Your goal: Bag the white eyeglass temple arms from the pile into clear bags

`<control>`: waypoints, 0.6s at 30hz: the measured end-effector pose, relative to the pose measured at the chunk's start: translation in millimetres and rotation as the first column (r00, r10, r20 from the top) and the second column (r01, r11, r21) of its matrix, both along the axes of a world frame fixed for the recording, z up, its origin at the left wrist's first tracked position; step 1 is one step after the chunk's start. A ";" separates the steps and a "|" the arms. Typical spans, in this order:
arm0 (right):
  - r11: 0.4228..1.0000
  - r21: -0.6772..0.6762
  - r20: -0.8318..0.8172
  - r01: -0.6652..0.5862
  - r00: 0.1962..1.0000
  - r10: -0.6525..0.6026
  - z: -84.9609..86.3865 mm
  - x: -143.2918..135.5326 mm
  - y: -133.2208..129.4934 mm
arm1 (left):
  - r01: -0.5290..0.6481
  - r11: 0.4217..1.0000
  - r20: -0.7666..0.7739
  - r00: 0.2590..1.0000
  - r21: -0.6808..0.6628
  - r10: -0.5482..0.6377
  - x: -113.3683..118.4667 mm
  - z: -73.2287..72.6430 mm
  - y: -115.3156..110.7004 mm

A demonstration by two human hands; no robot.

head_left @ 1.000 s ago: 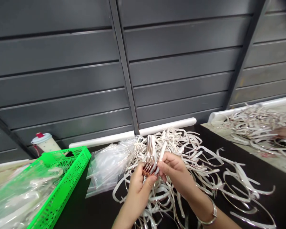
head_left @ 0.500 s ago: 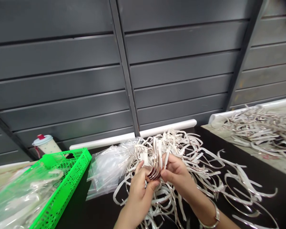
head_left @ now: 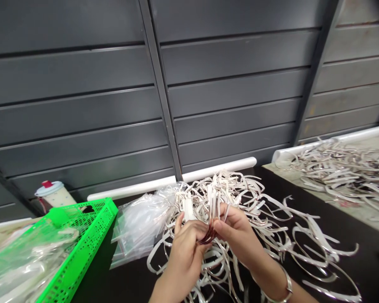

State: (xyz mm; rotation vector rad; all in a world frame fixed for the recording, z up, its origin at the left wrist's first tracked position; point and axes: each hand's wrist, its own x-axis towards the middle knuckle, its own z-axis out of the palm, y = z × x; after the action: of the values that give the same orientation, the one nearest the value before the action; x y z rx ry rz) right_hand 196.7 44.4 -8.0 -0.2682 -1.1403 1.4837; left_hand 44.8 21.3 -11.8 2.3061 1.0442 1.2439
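My left hand (head_left: 188,242) is closed round the lower end of a bundle of thin, curved, shiny strips (head_left: 212,210). The bundle stands up between both hands, copper-brown at the bottom and pale towards the top. At its right side my right hand (head_left: 235,229) pinches strips of the bundle between thumb and fingers; a bangle circles that wrist. Beneath and behind the hands spreads a tangled pile of similar curved strips (head_left: 268,227), white on some faces and metallic on others. What exactly these strips are I cannot make out.
Clear plastic bags (head_left: 139,225) lie left of the pile on the black tabletop (head_left: 96,269). A green perforated crate (head_left: 82,252) holds bagged pieces, with a lidded cup (head_left: 55,193) behind it. Another strip pile (head_left: 347,168) lies at right. White tubes (head_left: 221,167) line the grey wall.
The bundle has turned, now showing its strips more edge-on and fanned at the top. Both hands keep hold of it. The whole view has shifted slightly.
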 end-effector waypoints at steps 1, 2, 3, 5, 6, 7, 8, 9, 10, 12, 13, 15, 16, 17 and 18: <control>1.000 -0.003 0.005 0.000 1.000 0.000 -0.6 0.2 0.4 | -0.001 1.000 0.003 1.000 0.003 0.001 -0.2 -0.3 0.0; 1.000 0.001 0.011 0.001 1.000 -0.001 -1.2 0.6 0.9 | 0.000 1.000 0.008 1.000 0.003 0.000 -0.5 -0.8 0.1; 1.000 0.015 0.021 0.005 1.000 -0.005 -1.5 1.0 1.2 | 0.005 1.000 0.014 1.000 -0.002 -0.005 -0.9 -1.5 0.0; 0.998 0.070 0.059 -0.001 0.998 -0.004 -1.4 1.7 1.8 | 0.020 1.000 0.027 0.999 -0.005 -0.020 -1.9 -3.3 0.0; 0.994 0.106 0.092 -0.015 0.996 0.006 -1.0 1.8 2.0 | 0.030 1.000 0.031 0.999 -0.002 -0.030 -2.5 -4.3 0.1; 0.990 0.140 0.130 -0.033 0.991 0.015 -0.6 1.7 2.2 | 0.035 0.999 0.036 0.999 -0.001 -0.035 -3.1 -5.3 0.3; 0.984 0.172 0.167 -0.050 0.986 0.021 -0.3 1.4 2.4 | 0.036 0.999 0.043 0.998 -0.003 -0.036 -3.6 -6.1 0.5; 0.978 0.198 0.198 -0.064 0.980 0.024 -0.1 0.9 2.7 | 0.037 0.999 0.052 0.998 -0.003 -0.037 -4.0 -6.7 0.8; 0.973 0.217 0.219 -0.076 0.975 0.027 0.0 0.3 3.1 | 0.040 0.999 0.057 0.998 -0.001 -0.040 -4.2 -7.0 1.1; 0.962 0.258 0.238 -0.092 0.971 0.029 0.0 -0.2 4.0 | 0.047 0.999 0.051 0.998 0.013 -0.047 -4.0 -6.9 1.3; 0.953 0.289 0.251 -0.095 0.968 0.020 0.1 0.1 4.4 | 0.042 0.999 0.044 0.998 0.030 -0.044 -3.6 -6.8 1.2; 0.919 0.386 0.297 -0.078 0.954 -0.044 0.7 1.8 4.7 | -0.003 0.997 0.046 0.999 0.076 -0.001 -2.6 -6.8 0.6; 0.896 0.441 0.328 -0.057 0.939 -0.102 1.0 3.1 4.5 | -0.052 0.994 0.065 0.997 0.101 0.045 -2.3 -7.1 0.3; 0.871 0.490 0.360 -0.037 0.919 -0.164 1.1 4.5 4.0 | -0.112 0.986 0.093 0.991 0.126 0.101 -2.3 -7.7 0.0; 0.851 0.525 0.388 -0.022 0.896 -0.216 0.7 5.5 3.2 | -0.173 0.974 0.121 0.980 0.147 0.156 -2.8 -8.3 0.0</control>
State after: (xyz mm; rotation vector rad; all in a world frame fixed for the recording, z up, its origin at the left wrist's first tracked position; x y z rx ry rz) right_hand 202.2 47.6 -7.3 -0.2835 -1.8175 0.9864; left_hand 42.1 21.3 -20.1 2.2727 1.1567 1.5494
